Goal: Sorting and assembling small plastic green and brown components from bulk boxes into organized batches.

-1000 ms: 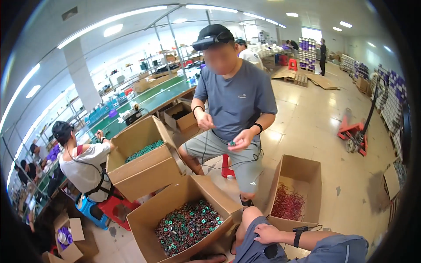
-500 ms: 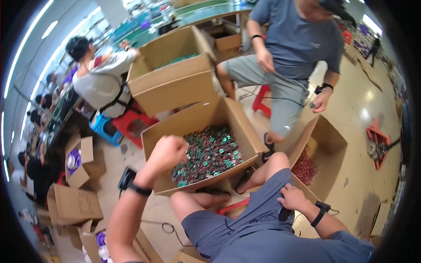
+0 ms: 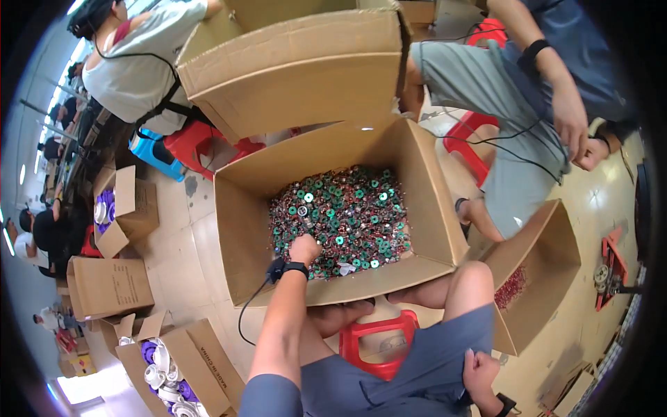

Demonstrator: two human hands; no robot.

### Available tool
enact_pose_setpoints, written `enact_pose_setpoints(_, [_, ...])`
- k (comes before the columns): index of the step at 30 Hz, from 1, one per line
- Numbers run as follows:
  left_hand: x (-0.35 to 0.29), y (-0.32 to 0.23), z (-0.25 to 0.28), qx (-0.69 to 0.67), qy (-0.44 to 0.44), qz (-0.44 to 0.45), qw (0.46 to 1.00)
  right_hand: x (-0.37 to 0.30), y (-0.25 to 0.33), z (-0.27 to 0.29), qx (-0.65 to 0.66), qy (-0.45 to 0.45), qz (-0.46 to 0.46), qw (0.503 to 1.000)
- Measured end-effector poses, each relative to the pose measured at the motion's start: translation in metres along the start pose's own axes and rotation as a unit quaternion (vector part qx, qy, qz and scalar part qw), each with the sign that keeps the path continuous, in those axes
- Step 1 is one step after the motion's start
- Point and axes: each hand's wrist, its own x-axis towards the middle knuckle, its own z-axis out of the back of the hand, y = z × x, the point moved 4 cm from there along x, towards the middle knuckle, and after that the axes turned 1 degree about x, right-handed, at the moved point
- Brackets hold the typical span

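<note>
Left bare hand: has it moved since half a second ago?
Yes: judged against the open brown cardboard box, the left bare hand has moved rightward, away from the box's left wall.

Whether the left grip (image 3: 304, 249) holds anything is hidden; the upper carton (image 3: 299, 76) is cropped.

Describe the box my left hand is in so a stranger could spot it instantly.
Start at the blue shorts and look past the knees to the big open cardboard box your left hand reaches into. Unlike the box of red bits to its right, it holds a heap of small mixed parts, many green and ring-shaped.
</note>
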Motion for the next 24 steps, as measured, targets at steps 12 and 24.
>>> enact_pose_setpoints(12, [0.148, 0.020, -0.058, -0.172, -0.278, 0.111, 0.939, 0.014, 0.020, 0.003, -0.043, -0.061, 0.014, 0.997])
enact_pose_setpoints(24, [0.099, 0.039, -0.060, -0.382, -0.351, 0.146, 0.842, 0.017, 0.014, -0.001, 0.017, -0.097, 0.034, 0.995])
